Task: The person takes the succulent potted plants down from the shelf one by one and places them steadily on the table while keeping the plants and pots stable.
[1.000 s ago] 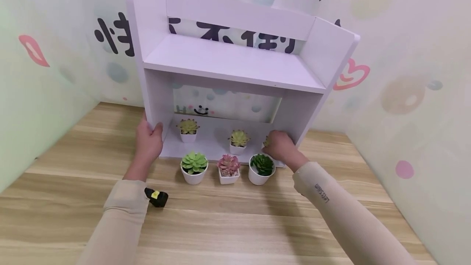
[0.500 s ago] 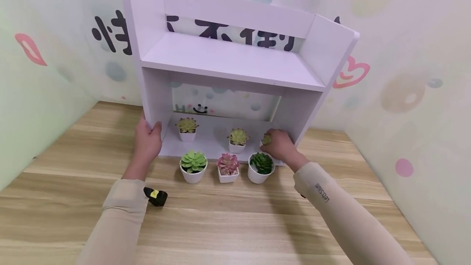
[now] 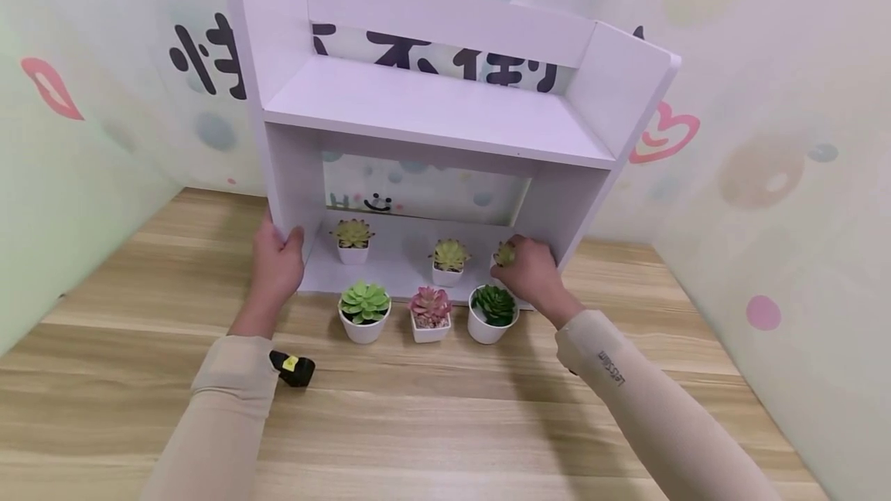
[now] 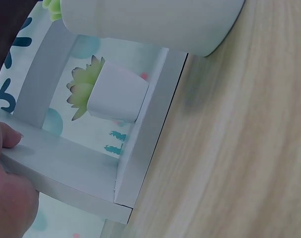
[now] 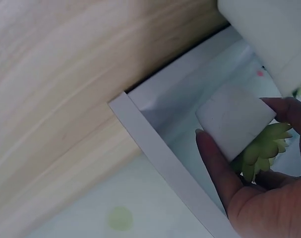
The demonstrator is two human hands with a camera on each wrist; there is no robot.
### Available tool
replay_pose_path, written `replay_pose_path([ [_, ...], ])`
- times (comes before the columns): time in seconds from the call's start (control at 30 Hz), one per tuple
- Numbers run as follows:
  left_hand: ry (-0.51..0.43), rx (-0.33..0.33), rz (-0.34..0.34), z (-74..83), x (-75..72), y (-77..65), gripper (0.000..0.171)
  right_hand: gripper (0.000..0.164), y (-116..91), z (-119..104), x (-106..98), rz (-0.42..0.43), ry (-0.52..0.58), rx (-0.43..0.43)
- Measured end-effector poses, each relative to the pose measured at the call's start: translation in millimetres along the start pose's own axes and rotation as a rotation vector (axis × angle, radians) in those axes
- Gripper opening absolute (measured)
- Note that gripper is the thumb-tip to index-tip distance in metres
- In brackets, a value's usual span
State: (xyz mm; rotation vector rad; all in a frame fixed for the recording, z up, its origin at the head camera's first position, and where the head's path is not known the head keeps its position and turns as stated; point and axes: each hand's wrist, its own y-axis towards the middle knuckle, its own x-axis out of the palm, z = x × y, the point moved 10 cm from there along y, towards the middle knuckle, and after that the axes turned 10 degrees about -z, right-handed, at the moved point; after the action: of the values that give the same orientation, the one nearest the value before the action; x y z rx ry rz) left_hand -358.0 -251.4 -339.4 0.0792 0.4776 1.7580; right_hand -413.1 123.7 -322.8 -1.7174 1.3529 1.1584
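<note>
My left hand (image 3: 277, 257) grips the left side panel of a white two-tier shelf (image 3: 431, 110), thumb on its inner face. At the right end of the bottom board, my right hand (image 3: 530, 269) holds a small potted succulent (image 5: 237, 121) by its white square pot, thumb and fingers on opposite sides. Its yellow-green leaves (image 5: 264, 148) show under the palm in the right wrist view. On the same board stand two similar potted succulents, one at the left (image 3: 353, 242) and one right of the middle (image 3: 448, 261).
In front of the shelf, on the wooden table (image 3: 390, 424), stand a light green succulent (image 3: 364, 311), a pink succulent (image 3: 430, 314) and a dark green succulent (image 3: 493, 311) in white pots. A black object with a yellow label (image 3: 292, 368) is by the left wrist. Printed walls stand behind.
The view has shifted slightly. My left hand keeps its grip on the side panel, and my right hand stays at the right end with the small potted succulent, more of whose leaves now show.
</note>
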Motion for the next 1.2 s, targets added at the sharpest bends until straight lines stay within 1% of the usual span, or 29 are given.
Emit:
replay_pose_path([
  [0.13, -0.005, -0.008, -0.001, -0.4, 1.0, -0.4, 0.051, 0.026, -3.7, -2.6, -9.5, 0.026, -0.009, -0.002],
  [0.37, -0.022, -0.007, -0.007, -0.7, 1.3, -0.3, 0.051, 0.023, -12.4, -13.7, -27.7, 0.041, -0.024, -0.051],
  [0.53, -0.01, -0.02, -0.003, -1.4, -0.6, -0.2, 0.049, 0.026, -22.2, -20.1, -38.5, 0.034, -0.044, -0.081],
  [0.63, -0.005, -0.022, -0.005, -0.7, -1.0, 0.2, 0.048, 0.027, -29.4, -21.8, -43.7, 0.023, -0.033, -0.092],
  [0.8, 0.011, -0.016, -0.001, 0.8, -1.8, 0.7, 0.049, 0.031, -42.6, -22.1, -49.8, 0.008, -0.01, -0.098],
  [1.0, 0.002, -0.017, -0.009, 0.8, -1.0, 0.2, 0.05, 0.036, -61.3, -19.7, -53.9, -0.018, 0.011, -0.07],
  [1.2, -0.009, -0.021, -0.018, 0.7, 0.4, -0.9, 0.051, 0.035, -79.5, -21.6, -51.0, -0.048, -0.014, -0.06],
])
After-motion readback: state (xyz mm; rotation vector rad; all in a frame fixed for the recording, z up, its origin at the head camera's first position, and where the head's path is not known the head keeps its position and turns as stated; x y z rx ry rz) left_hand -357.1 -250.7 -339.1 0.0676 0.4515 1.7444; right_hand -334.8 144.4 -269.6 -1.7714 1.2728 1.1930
